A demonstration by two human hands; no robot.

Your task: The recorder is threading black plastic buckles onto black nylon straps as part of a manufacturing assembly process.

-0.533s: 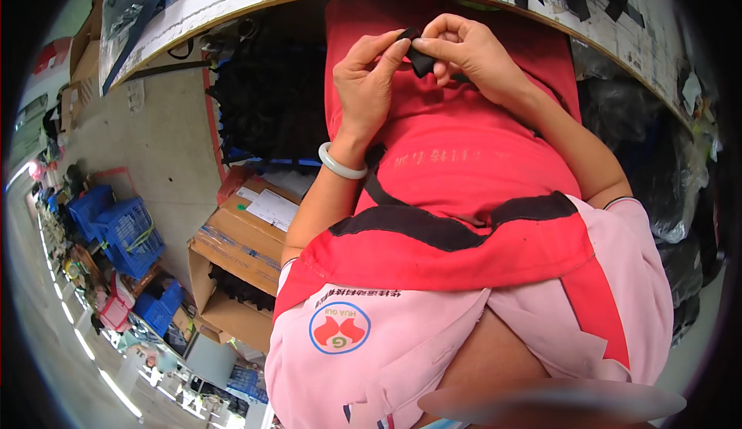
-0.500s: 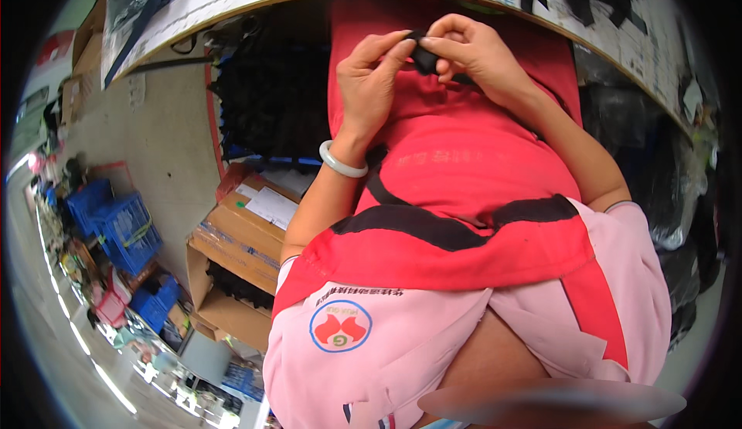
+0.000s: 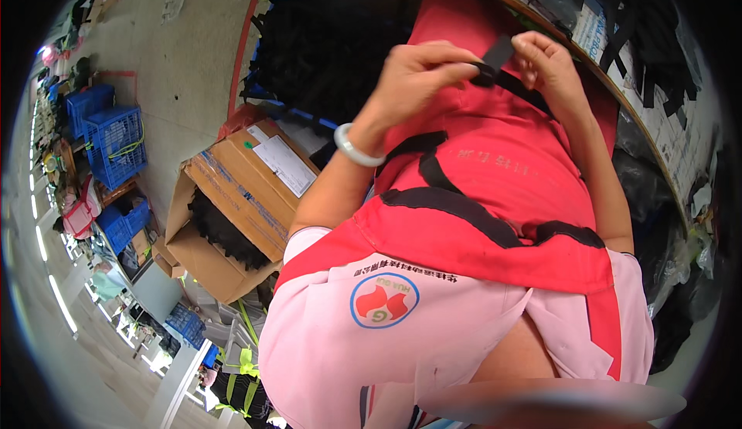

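My left hand [image 3: 425, 77], with a pale bangle [image 3: 357, 148] on its wrist, pinches a black strap [image 3: 502, 53] between thumb and fingertips. The strap is folded or looped at those fingertips, and a short flat length stands up toward my right hand [image 3: 550, 64]. The curled fingers of that hand close at the strap's upper edge. More black band runs beneath the right hand across the red apron [image 3: 495, 147]; whether it joins the held piece I cannot tell. Both hands are over my lap, just in front of the table edge.
A worktable [image 3: 599, 58] with black straps and plastic bags curves along the far right. Left of my lap lies a heap of black pieces [image 3: 325, 50]. An open cardboard box [image 3: 251, 189] with black material stands nearer, and blue crates [image 3: 114, 147] sit farther left.
The view has swung, so the table lies farther right. My hands have drawn apart, and a flat length of the black strap now shows between them.
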